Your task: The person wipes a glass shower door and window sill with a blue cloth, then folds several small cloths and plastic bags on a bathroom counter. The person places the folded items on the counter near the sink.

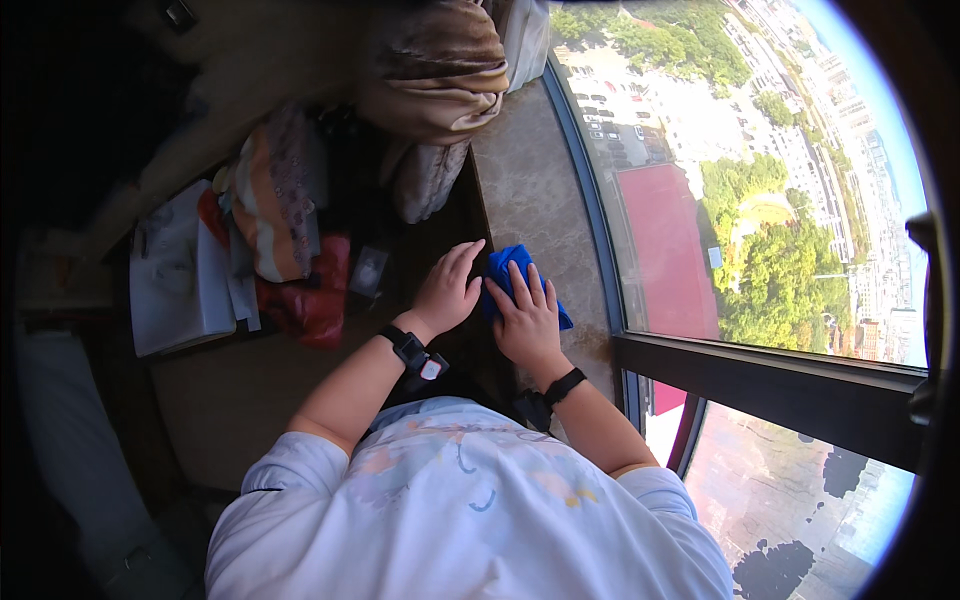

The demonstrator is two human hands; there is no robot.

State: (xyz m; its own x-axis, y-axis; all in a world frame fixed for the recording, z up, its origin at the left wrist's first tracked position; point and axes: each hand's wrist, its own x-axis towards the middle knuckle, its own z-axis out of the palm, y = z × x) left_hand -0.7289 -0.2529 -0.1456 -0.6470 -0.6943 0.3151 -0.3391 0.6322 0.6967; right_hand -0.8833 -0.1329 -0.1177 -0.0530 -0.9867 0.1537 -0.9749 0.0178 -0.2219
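A folded blue cloth (508, 259) lies on the stone-patterned window sill (536, 150), near its inner edge. My right hand (529, 319) rests on top of it with the fingers spread, pressing it against the sill. Part of the cloth is hidden under the palm. My left hand (444, 294) is just left of the cloth, beside the sill's edge. It holds nothing, and its thumb stands apart from the fingers. Dark straps with small devices are on both wrists.
A window frame (592, 217) borders the sill on the right, with a dark crossbar (750, 386). Gathered curtain fabric (442, 82) hangs at the sill's far end. Left are a red plastic bag (307, 307), striped fabric (262, 202) and a white box-like object (172, 277).
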